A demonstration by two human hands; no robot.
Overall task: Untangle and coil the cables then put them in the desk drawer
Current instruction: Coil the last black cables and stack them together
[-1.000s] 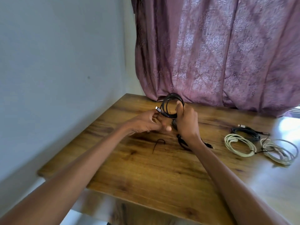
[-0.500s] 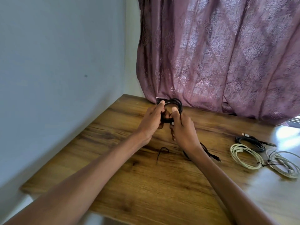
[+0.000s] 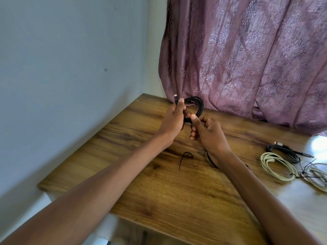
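A coiled black cable is held upright above the wooden desk. My left hand grips the coil's left side, thumb on top, with a silver connector poking out above it. My right hand pinches the coil's lower edge between thumb and fingers. A loose black cable tail runs under my right wrist. The desk drawer is not in view.
A short black tie lies on the desk below my hands. At the right lie a coiled black cable and two coiled white cables. A purple curtain hangs behind; a grey wall stands left.
My hands have raised the black coil slightly toward the curtain. The left hand's thumb has closed over the coil's top and the right hand has slid to the coil's lower edge.
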